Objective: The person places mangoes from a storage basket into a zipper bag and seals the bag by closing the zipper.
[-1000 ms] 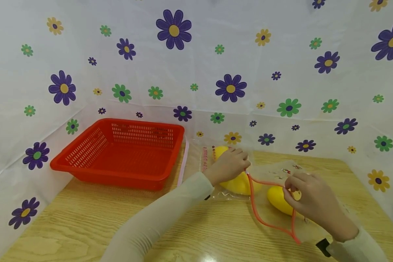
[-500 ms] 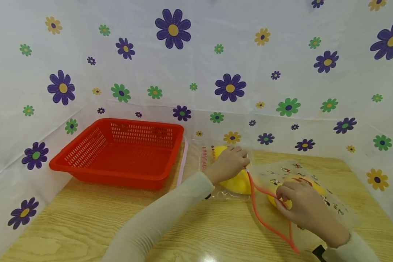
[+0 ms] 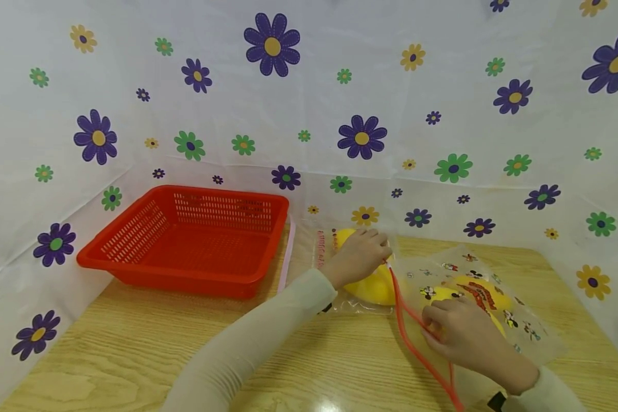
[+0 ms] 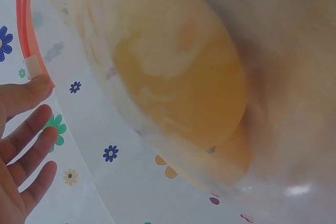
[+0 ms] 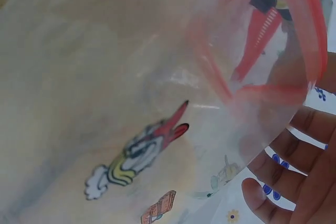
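A clear plastic zip bag (image 3: 533, 337) with cartoon prints lies on the right of the table in the head view, with yellow rounded things (image 3: 496, 296) inside. My left hand (image 3: 359, 257) pinches the far corner of its red zip strip (image 3: 403, 329), by a small white end piece (image 4: 32, 65); the other left fingers (image 4: 32, 169) spread apart. Partway along the strip, my right hand (image 3: 466, 335) pinches the mouth's edge between thumb and finger. In the right wrist view a duck print (image 5: 139, 156) shows on the plastic. Whether the yellow things are fruit I cannot tell.
Another clear bag (image 3: 309, 252) with pink print and a lilac strip lies under and behind my left hand, with yellow things (image 3: 373, 290) in it. A red slotted basket (image 3: 185, 278) stands at the left on the wooden table (image 3: 108, 349). A flowered sheet (image 3: 309, 91) hangs behind.
My right hand has moved toward me and slightly left, drawing the bag's mouth narrower, and the red strips lie closer together. The printed side now covers the yellow things. My left hand stays put.
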### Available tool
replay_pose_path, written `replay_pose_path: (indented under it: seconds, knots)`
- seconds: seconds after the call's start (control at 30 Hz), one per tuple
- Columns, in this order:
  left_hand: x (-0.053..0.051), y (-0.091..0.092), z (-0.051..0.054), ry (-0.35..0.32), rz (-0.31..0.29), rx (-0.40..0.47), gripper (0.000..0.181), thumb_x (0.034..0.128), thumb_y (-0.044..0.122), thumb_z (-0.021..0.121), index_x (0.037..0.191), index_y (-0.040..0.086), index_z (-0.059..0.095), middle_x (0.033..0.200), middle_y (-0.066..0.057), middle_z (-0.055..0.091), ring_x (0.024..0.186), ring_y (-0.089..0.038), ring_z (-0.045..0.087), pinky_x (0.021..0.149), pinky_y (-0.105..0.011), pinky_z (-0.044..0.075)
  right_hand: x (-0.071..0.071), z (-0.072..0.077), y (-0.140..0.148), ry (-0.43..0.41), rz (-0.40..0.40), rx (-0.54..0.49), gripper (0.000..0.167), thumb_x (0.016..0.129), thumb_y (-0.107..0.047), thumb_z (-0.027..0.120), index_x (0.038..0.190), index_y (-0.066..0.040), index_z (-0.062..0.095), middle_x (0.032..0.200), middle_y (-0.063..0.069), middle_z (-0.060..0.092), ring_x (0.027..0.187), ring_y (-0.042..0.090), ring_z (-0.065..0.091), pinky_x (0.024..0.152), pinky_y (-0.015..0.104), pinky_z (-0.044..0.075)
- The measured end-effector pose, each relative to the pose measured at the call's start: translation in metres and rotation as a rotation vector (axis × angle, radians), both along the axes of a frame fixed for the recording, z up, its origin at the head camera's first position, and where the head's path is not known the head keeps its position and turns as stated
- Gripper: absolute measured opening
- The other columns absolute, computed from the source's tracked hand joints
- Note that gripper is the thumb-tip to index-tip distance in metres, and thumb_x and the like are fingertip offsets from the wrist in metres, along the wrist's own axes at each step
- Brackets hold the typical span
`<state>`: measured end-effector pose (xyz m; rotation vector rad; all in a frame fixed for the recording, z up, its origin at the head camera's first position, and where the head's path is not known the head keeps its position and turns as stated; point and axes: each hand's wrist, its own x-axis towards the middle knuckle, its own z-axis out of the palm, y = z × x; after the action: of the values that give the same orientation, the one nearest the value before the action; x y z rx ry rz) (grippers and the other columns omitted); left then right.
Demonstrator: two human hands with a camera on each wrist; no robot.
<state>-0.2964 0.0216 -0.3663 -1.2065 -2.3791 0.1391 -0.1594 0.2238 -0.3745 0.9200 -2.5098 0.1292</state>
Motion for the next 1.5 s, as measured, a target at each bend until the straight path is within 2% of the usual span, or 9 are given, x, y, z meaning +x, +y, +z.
replay_pose_path:
  seconds: [0.23, 0.37, 0.57, 0.77, 1.0, 1.13, 1.37, 1.5]
  knots:
    - [0.002, 0.0, 0.006, -0.01, -0.01, 0.015, 0.011, 0.0911, 0.027, 0.06, 0.094, 0.023, 0.07, 0.087, 0.007, 0.059, 0.081, -0.01, 0.05, 0.077, -0.02, 0.04, 0.001, -0.004, -0.002, -0.09, 0.006, 0.032, 0.015, 0.069, -0.023, 0.076, 0.07, -0.023, 0.061, 0.065, -0.016, 0.054, 0.056, -0.005, 0.037, 0.054, 0.022, 0.037]
    - [0.003, 0.0, 0.009, -0.018, -0.024, 0.031, 0.011, 0.0905, 0.027, 0.06, 0.093, 0.023, 0.069, 0.086, 0.008, 0.059, 0.08, -0.01, 0.049, 0.075, -0.02, 0.039, 0.001, -0.005, -0.003, -0.152, 0.038, 0.034, 0.01, 0.073, -0.023, 0.074, 0.076, -0.022, 0.065, 0.071, -0.013, 0.062, 0.057, -0.005, 0.043, 0.053, 0.02, 0.04]
    - [0.003, 0.001, 0.01, -0.028, -0.02, 0.036, 0.01, 0.0898, 0.027, 0.061, 0.092, 0.023, 0.069, 0.087, 0.008, 0.059, 0.08, -0.009, 0.049, 0.074, -0.019, 0.039, -0.001, -0.008, -0.004, -0.219, 0.066, 0.063, 0.009, 0.077, -0.025, 0.072, 0.084, -0.019, 0.069, 0.08, -0.01, 0.067, 0.064, 0.0, 0.055, 0.057, 0.023, 0.047]
    - [0.002, 0.002, 0.01, -0.023, -0.024, 0.048, 0.009, 0.0897, 0.026, 0.061, 0.09, 0.022, 0.068, 0.087, 0.008, 0.059, 0.079, -0.008, 0.05, 0.07, -0.018, 0.038, -0.002, -0.009, -0.004, -0.288, 0.06, 0.086, 0.008, 0.079, -0.024, 0.07, 0.085, -0.02, 0.069, 0.082, -0.009, 0.067, 0.066, 0.0, 0.057, 0.059, 0.025, 0.048]
    - [0.0, 0.001, 0.01, -0.026, -0.049, 0.055, 0.008, 0.0903, 0.027, 0.06, 0.091, 0.022, 0.067, 0.09, 0.008, 0.061, 0.083, -0.008, 0.052, 0.073, -0.017, 0.041, -0.002, -0.01, -0.003, -0.292, 0.05, 0.097, 0.007, 0.076, -0.022, 0.071, 0.083, -0.019, 0.069, 0.077, -0.01, 0.066, 0.061, -0.002, 0.053, 0.056, 0.023, 0.046]
    - [0.0, -0.001, 0.01, -0.005, -0.089, 0.036, 0.009, 0.09, 0.027, 0.06, 0.093, 0.022, 0.067, 0.092, 0.008, 0.062, 0.084, -0.008, 0.053, 0.077, -0.018, 0.042, -0.003, -0.008, -0.002, -0.283, 0.058, 0.096, 0.006, 0.076, -0.021, 0.071, 0.081, -0.019, 0.068, 0.076, -0.01, 0.066, 0.06, -0.004, 0.051, 0.055, 0.021, 0.044]
    - [-0.002, -0.006, 0.009, 0.043, -0.166, 0.026, 0.01, 0.0893, 0.028, 0.061, 0.093, 0.022, 0.068, 0.092, 0.008, 0.062, 0.085, -0.007, 0.055, 0.078, -0.019, 0.042, -0.007, 0.005, -0.004, -0.237, 0.051, 0.079, 0.007, 0.075, -0.019, 0.073, 0.078, -0.019, 0.066, 0.068, -0.01, 0.062, 0.054, -0.006, 0.04, 0.052, 0.018, 0.041]
    - [-0.004, -0.008, 0.006, 0.035, -0.193, 0.043, 0.01, 0.0899, 0.028, 0.062, 0.092, 0.021, 0.069, 0.091, 0.007, 0.061, 0.085, -0.008, 0.055, 0.08, -0.021, 0.043, -0.013, 0.015, -0.009, -0.174, 0.006, 0.073, 0.007, 0.075, -0.019, 0.073, 0.078, -0.019, 0.066, 0.069, -0.01, 0.063, 0.055, -0.002, 0.044, 0.054, 0.02, 0.043]
